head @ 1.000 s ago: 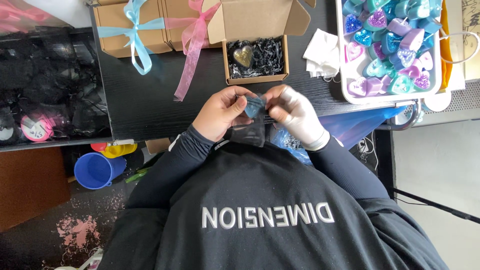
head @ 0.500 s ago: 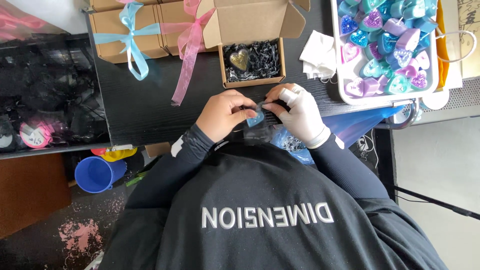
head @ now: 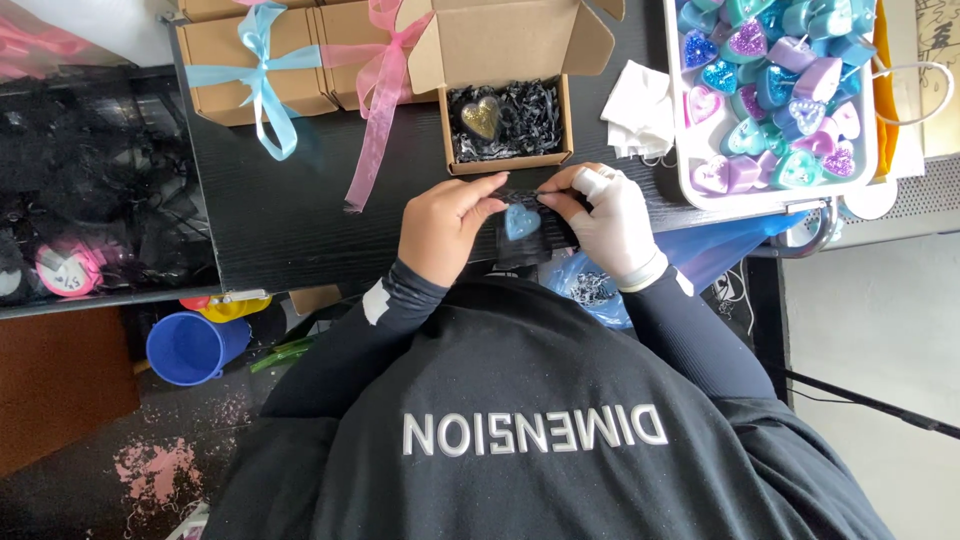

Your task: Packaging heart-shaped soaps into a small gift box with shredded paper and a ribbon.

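The person's left hand (head: 447, 226) and right hand (head: 606, 213), the right in a pale glove, meet over the near edge of the black wooden table (head: 300, 210), each pinching one side of a small clear plastic bag (head: 522, 228) between thumb and fingers. Inside the bag sits a light blue heart-shaped piece (head: 520, 221), held between the two hands just above the person's chest. Directly beyond the hands stands an open brown cardboard box (head: 505, 70) lined with black shredded paper, with a gold glittery heart (head: 482, 117) lying in it. To the right, a white tray (head: 690, 150) is filled with blue, purple and teal hearts. Two closed cardboard boxes, one tied with light blue ribbon (head: 262, 75) and one with pink ribbon (head: 378, 95), stand at the far left.
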